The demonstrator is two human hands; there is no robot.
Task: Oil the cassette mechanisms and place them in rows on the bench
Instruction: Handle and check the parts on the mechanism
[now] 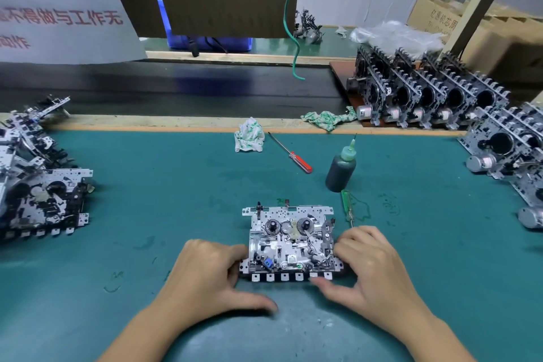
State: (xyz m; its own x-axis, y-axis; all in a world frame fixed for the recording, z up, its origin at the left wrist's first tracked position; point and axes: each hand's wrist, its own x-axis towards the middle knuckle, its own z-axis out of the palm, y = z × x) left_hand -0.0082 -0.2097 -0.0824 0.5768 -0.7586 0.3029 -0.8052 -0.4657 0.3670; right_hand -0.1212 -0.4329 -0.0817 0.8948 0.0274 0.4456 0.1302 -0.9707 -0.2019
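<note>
Stamped-metal cassette mechanism (pixel 289 242) lies flat on the green bench mat (pixel 147 185), left hand (pixel 205 270) and right hand (pixel 367 261) gripping its side edges, fingers curled. Dark plastic oil bottle (pixel 340 169) with green nozzle stands just behind; finished mechanisms (pixel 426 97) upright in rows far right.

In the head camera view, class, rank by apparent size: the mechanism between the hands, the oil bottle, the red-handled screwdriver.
1. mechanism
2. and 3. oil bottle and red-handled screwdriver: unsure; the bottle is bulkier, the screwdriver about as long and farther away.
</note>
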